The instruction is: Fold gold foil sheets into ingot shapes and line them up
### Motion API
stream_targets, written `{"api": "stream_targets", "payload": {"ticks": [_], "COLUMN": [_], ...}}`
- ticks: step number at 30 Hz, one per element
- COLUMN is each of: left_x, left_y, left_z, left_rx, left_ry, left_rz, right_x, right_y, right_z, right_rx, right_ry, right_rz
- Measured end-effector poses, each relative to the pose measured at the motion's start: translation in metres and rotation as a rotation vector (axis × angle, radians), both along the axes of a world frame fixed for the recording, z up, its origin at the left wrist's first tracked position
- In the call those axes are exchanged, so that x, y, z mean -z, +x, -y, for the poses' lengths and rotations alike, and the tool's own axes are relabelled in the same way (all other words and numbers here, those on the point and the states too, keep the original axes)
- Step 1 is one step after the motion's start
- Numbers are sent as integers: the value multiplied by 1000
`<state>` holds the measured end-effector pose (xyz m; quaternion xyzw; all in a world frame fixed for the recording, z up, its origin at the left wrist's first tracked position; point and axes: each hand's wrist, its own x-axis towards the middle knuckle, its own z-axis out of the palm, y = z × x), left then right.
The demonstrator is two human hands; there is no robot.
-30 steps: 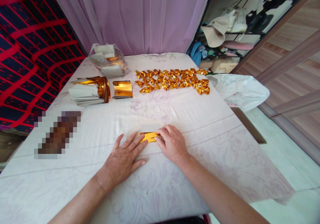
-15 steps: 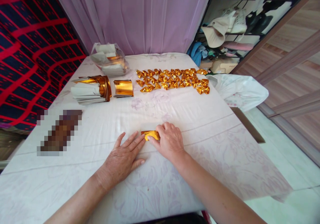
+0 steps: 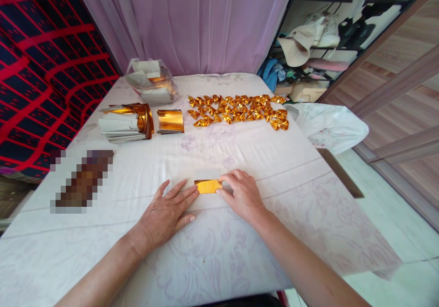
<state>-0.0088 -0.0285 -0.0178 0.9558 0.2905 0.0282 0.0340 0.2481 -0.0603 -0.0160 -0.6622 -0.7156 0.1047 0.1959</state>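
Observation:
A small sheet of gold foil paper (image 3: 208,186), partly folded with a pale strip along its far side, lies on the cloth-covered table in front of me. My left hand (image 3: 166,215) rests flat with fingers spread, its fingertips touching the sheet's left end. At the right end, the thumb and bent forefinger of my right hand (image 3: 244,195) close on the sheet's edge. Beyond them lies a short stack of gold foil sheets (image 3: 170,121). To its right are rows of several folded gold foil pieces (image 3: 236,109).
A thicker fanned stack of foil paper (image 3: 126,123) and a clear bag of paper (image 3: 151,82) stand at the back left. A blurred-out patch (image 3: 82,181) covers something on the left. Beyond the table's right edge are a white plastic bag (image 3: 332,126) and a shelf (image 3: 322,46).
My right hand has moved slightly right, from over the sheet to its right end, uncovering more gold. My left hand remains flat at the left end.

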Motion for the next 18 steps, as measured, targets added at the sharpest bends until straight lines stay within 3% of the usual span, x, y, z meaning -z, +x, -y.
{"api": "stream_targets", "payload": {"ticks": [7,11,14,18], "left_x": [-4,-17,-27,-21], "left_y": [-9,-11,4,33], "left_z": [-2,1,8,14], "left_rx": [-20,-98,-149,-30], "left_ry": [36,89,128,59], "left_rz": [11,61,145,112], "right_x": [1,3,3,1], "right_y": [-1,-1,-1,-2], "right_z": [1,1,2,2], "right_rx": [7,7,8,10], "right_ry": [19,31,48,43], "right_rz": [-9,-11,-14,-26]}}
